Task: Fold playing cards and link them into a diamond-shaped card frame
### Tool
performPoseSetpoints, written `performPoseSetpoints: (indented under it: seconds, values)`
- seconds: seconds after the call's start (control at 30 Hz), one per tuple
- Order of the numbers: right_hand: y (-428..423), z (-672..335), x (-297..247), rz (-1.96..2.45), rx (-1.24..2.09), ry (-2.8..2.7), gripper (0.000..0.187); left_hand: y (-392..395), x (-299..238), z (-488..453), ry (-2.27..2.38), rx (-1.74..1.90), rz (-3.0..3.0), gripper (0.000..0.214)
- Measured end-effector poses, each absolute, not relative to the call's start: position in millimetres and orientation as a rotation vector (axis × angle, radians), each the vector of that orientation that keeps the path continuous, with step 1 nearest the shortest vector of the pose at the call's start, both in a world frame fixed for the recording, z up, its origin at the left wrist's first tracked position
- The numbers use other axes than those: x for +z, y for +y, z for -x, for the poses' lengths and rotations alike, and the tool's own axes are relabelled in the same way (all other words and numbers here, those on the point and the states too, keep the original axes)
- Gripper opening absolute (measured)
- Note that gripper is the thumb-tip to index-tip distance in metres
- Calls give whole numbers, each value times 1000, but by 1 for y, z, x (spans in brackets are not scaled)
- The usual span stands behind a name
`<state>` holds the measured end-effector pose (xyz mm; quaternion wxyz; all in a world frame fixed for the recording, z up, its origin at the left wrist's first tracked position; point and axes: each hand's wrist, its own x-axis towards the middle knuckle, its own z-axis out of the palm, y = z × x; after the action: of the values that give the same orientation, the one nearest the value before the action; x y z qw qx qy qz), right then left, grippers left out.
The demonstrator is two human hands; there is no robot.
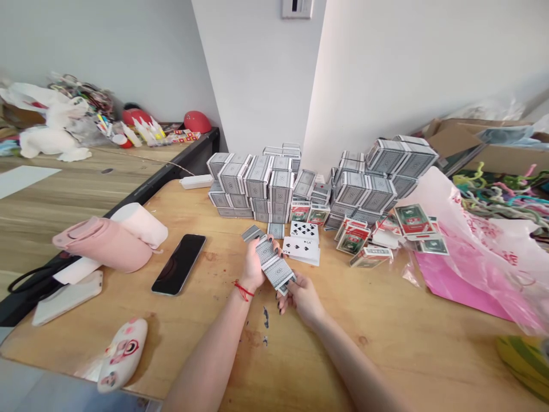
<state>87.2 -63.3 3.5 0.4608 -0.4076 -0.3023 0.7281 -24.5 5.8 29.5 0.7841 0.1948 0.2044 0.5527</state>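
Playing cards (278,272) with gray patterned backs are between both hands, just above the middle of a wooden table (386,309), with big banded stacks (234,177) behind them and boxed decks (354,237) off to the right. Left hand (254,269) has its fingers wrapped round the far end, right hand (306,300) pinches the near end, so both grips are narrow and full of cards. Backs show end to end, so my guess is the step in hand is lining up or sorting through a packet. Next move probably calls for light, even fingertip pressure, otherwise cards could slide out. Just past the hands lie face-up spade cards (304,230). As for what's tough to see: some yellow-green thing (525,366) gets cut off at the right edge, no clue what it is, and the rear stacks are half blocked by the front ones. Held faces point away, the left palm is mostly covered, and I can't count the cards. Tiny dark scraps (266,317) nearby? Can't tell what they are.
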Motion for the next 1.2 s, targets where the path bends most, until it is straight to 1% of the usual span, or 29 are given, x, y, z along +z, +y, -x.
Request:
performPoseSetpoints:
  seconds: [0.5,0.73,0.8,0.87,0.9,1.0,1.13,1.2]
  values:
    - [-63,-91,2,1007,1875,-784,27,6,27,26,539,1114,-473,20]
    - [-58,-98,5,858,1967,-792,29,4,29,24,491,1172,-404,29]
    - [-55,-102,5,833,1962,-796,35,4,32,24,485,1186,-358,33]
    - [-52,-107,5,848,1889,-811,45,4,34,25,471,1211,-313,37]
    - [-51,-109,6,870,1820,-823,46,4,36,26,462,1220,-296,38]
    - [-49,-113,9,947,1536,-925,41,4,39,27,458,1231,-267,42]
    - [-50,-115,12,1048,1171,-1251,37,3,41,25,476,1213,-263,47]
    - [-50,-116,10,1145,1006,-1316,31,2,40,23,495,1203,-288,47]
